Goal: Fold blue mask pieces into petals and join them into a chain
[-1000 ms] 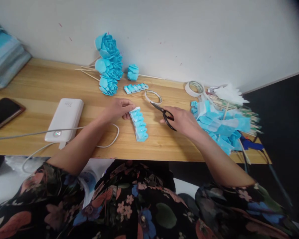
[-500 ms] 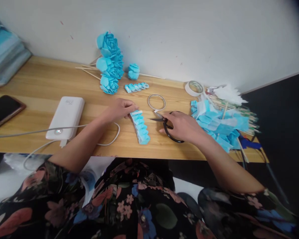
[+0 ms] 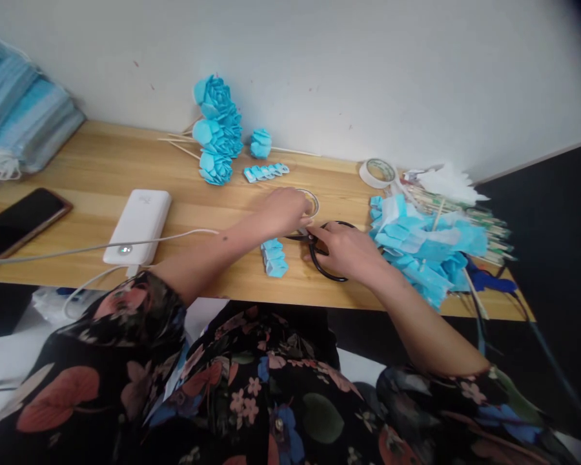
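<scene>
My left hand (image 3: 286, 210) is over a narrow roll of tape (image 3: 314, 201), its fingers bent down and closed at the roll's near edge. Its fingertips are close to those of my right hand (image 3: 347, 248). Black-handled scissors (image 3: 333, 279) are held in my right hand, blades pointing left. A small pale bit of tape shows between the two hands, partly hidden. Below my left wrist lies a pleated light-blue strip (image 3: 275, 259), its upper end covered by the hand. A shorter pleated strip (image 3: 266, 172) lies behind my left hand.
Blue fabric flowers on sticks (image 3: 217, 132) and a single small flower (image 3: 260, 143) lie by the wall. At right are a wide tape roll (image 3: 378, 173), a heap of blue pieces (image 3: 416, 232) and a blue tool (image 3: 489, 281). A cabled power bank (image 3: 140, 223), phone (image 3: 24, 216) and masks (image 3: 33, 110) lie left.
My left hand has let go of the pleated strip and moved right to the tape roll. The strip stays on the table. My right hand keeps the scissors in nearly the same place.
</scene>
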`<state>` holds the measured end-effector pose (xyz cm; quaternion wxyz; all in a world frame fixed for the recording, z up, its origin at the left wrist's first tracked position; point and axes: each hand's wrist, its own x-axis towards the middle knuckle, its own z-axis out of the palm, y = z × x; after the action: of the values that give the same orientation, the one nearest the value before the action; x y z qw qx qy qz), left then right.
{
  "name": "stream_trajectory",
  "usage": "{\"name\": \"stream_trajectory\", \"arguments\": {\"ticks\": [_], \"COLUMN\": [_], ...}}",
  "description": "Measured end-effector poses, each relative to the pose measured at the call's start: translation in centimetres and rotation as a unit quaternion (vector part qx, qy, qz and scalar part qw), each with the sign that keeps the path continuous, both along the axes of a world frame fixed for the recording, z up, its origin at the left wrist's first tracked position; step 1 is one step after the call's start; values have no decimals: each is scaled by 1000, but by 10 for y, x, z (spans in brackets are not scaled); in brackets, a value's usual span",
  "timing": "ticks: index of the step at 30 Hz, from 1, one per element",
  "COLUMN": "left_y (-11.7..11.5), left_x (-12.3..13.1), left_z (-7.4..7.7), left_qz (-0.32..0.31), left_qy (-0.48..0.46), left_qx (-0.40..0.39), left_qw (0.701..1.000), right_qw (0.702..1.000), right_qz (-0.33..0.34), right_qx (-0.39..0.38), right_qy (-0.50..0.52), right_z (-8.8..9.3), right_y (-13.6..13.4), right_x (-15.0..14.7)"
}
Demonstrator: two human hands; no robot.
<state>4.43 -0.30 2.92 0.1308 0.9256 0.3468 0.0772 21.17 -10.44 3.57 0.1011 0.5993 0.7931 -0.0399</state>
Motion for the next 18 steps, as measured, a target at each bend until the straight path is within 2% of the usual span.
{"name": "stream_trajectory", "arguments": {"ticks": [3,7,11,15,17,18], "left_y": [8,18,24,31,35,36], "left_x": [24,32,41,52,45,36], "left_z": [-8,-16,-24,-24,-14,-6], "left_qz": [10,3,-19,-106,-131,-112], "left_qy": [35,51,34,-71,-162,-205], "left_qx": [2,15,30,-44,-96,-103], "left_qw": [999,999,999,991,973,967], "right_qw": [1000,999,998,995,991,988], "right_qz": [-14,-41,-40,-28,-22,-26], "right_qx": [5,15,-40,-64,-67,-64], "right_qy": [-2,0,30,77,115,135], "right_z": [2,6,12,18,18,18], "right_y": [-6,-25,-49,-64,-66,-66], "right_x": [-1,2,3,9,15,18]}}
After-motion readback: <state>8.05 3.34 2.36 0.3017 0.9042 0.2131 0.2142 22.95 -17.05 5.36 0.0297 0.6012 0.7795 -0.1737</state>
